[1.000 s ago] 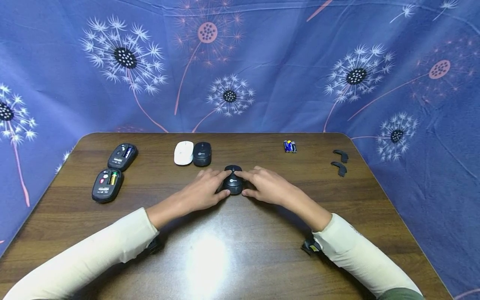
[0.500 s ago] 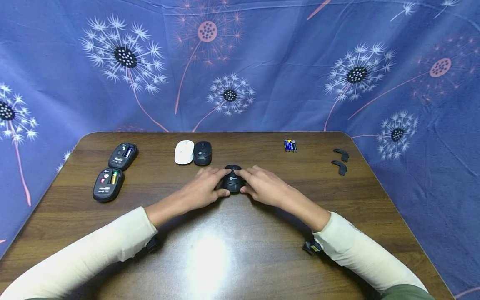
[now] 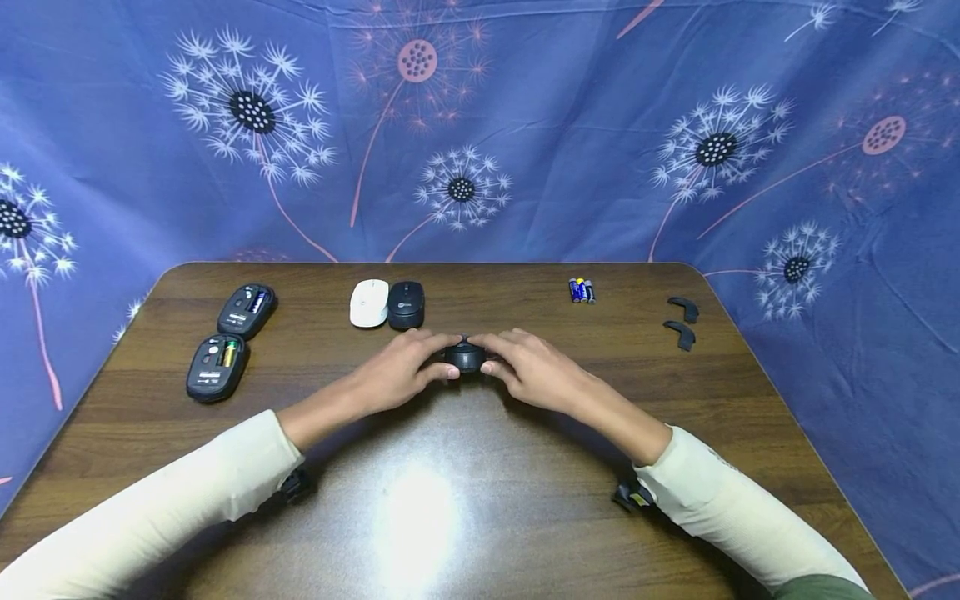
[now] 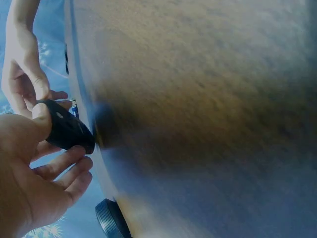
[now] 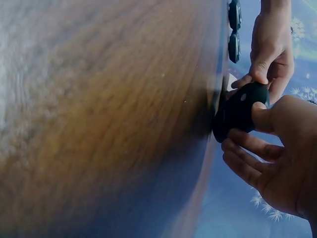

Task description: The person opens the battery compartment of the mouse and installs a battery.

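A black computer mouse (image 3: 465,357) is held between both hands at the middle of the table, its rear end facing the head camera. My left hand (image 3: 397,367) grips its left side, thumb on the near end and fingers at the far side. From the right, my right hand (image 3: 536,367) grips it the same way. In the left wrist view the mouse (image 4: 69,130) stands tilted, one end low by the tabletop. The right wrist view shows the tilted mouse (image 5: 240,111) with a thumb on its near face. Its top is mostly hidden from above.
Just behind the hands sit a white mouse (image 3: 369,303) and another black mouse (image 3: 406,304), side by side. Two upturned mice (image 3: 246,310) with open battery bays lie at left. Several batteries (image 3: 581,290) and two curved black covers (image 3: 682,336) lie at right.
The black mouse lay flat with its top and logo showing; both hands have tilted it up, so its rear end now faces me. The other things stay put.
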